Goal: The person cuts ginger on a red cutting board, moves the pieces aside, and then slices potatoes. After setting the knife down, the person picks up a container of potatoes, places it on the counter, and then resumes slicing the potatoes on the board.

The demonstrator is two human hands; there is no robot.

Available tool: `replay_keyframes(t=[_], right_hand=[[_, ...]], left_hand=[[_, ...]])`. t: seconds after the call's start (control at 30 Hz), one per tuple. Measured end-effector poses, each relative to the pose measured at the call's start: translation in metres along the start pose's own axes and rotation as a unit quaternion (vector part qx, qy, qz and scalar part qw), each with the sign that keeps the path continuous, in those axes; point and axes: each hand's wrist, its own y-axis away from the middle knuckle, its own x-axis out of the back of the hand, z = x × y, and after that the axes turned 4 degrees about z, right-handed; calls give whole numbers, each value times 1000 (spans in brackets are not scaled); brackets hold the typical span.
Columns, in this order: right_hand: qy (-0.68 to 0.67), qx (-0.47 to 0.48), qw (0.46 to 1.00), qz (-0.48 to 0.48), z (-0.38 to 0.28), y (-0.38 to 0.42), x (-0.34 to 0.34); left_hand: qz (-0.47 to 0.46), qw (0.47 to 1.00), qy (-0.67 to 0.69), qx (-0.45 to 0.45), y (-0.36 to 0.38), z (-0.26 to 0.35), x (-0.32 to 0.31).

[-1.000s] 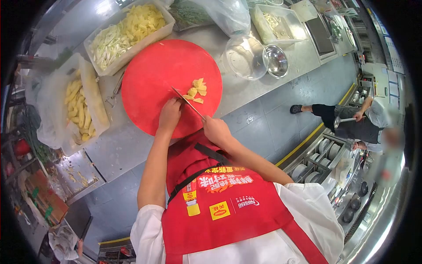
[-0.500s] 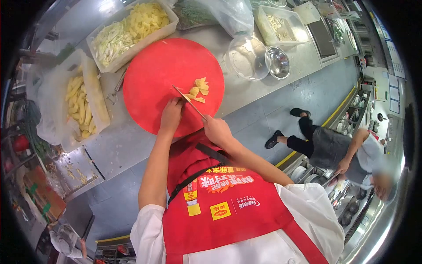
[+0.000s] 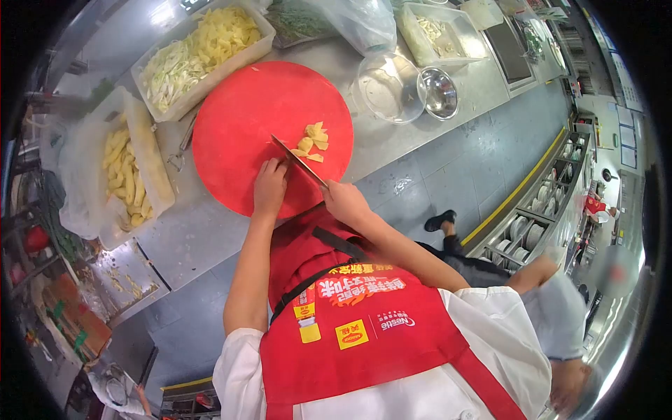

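Note:
A round red cutting board (image 3: 238, 119) lies on the steel counter. My right hand (image 3: 346, 203) is closed round the handle of a knife (image 3: 297, 159), whose blade points up and to the left over the board. Close against the blade's left side, my left hand (image 3: 271, 183) rests on the board with its fingers curled; what lies under them is hidden. Just right of the blade sit several pale yellow slices (image 3: 315, 137).
Left of the board are a tub of peeled yellow pieces (image 3: 164, 178) and a tub of sliced vegetables (image 3: 262, 43). A clear bowl (image 3: 388, 89) and a metal bowl (image 3: 439, 93) stand at the right. Another person (image 3: 556, 315) is close on my right.
The other person has come nearer on the right. The knife blade has tilted slightly and shows more of its face. The whole view has shifted a little.

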Motion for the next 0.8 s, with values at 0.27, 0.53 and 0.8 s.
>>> replay_keyframes(t=[0.27,0.53,0.8], right_hand=[[2,-11,1000,-10,-1,-9,1],[-25,13,999,16,-12,-20,6],[22,29,999,20,-18,-20,15]], left_hand=[[-19,1000,11,10,-7,-6,-2],[-1,1000,0,14,-5,-7,-3],[-8,999,-1,31,-8,-5,-6]])
